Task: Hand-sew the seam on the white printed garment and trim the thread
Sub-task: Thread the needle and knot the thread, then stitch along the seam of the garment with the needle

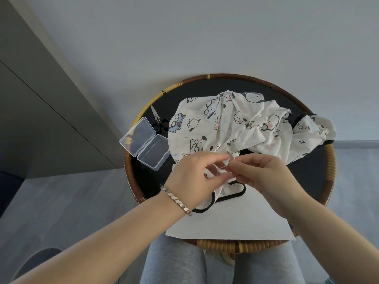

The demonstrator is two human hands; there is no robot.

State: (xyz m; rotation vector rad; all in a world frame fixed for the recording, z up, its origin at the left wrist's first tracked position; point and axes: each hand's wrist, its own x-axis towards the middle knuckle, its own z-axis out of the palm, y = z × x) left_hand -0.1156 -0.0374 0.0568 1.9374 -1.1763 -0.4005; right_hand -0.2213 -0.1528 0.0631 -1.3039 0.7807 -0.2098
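A white garment (235,124) printed with cartoon dogs and trimmed in black lies crumpled on a round black table (287,175) with a woven rim. My left hand (192,179), with a bracelet on the wrist, grips a bunched part of the garment near its black-edged seam. My right hand (264,175) meets it from the right, fingertips pinching the same bit of fabric at about the middle of the table. Any needle or thread between the fingers is too small to make out. Small scissors (156,119) lie at the table's left edge.
An open clear plastic box (146,143) sits left of the garment beside the scissors. A white sheet of paper (229,220) lies under my hands at the near edge. My knees in grey trousers are below the table. A grey cabinet stands at the left.
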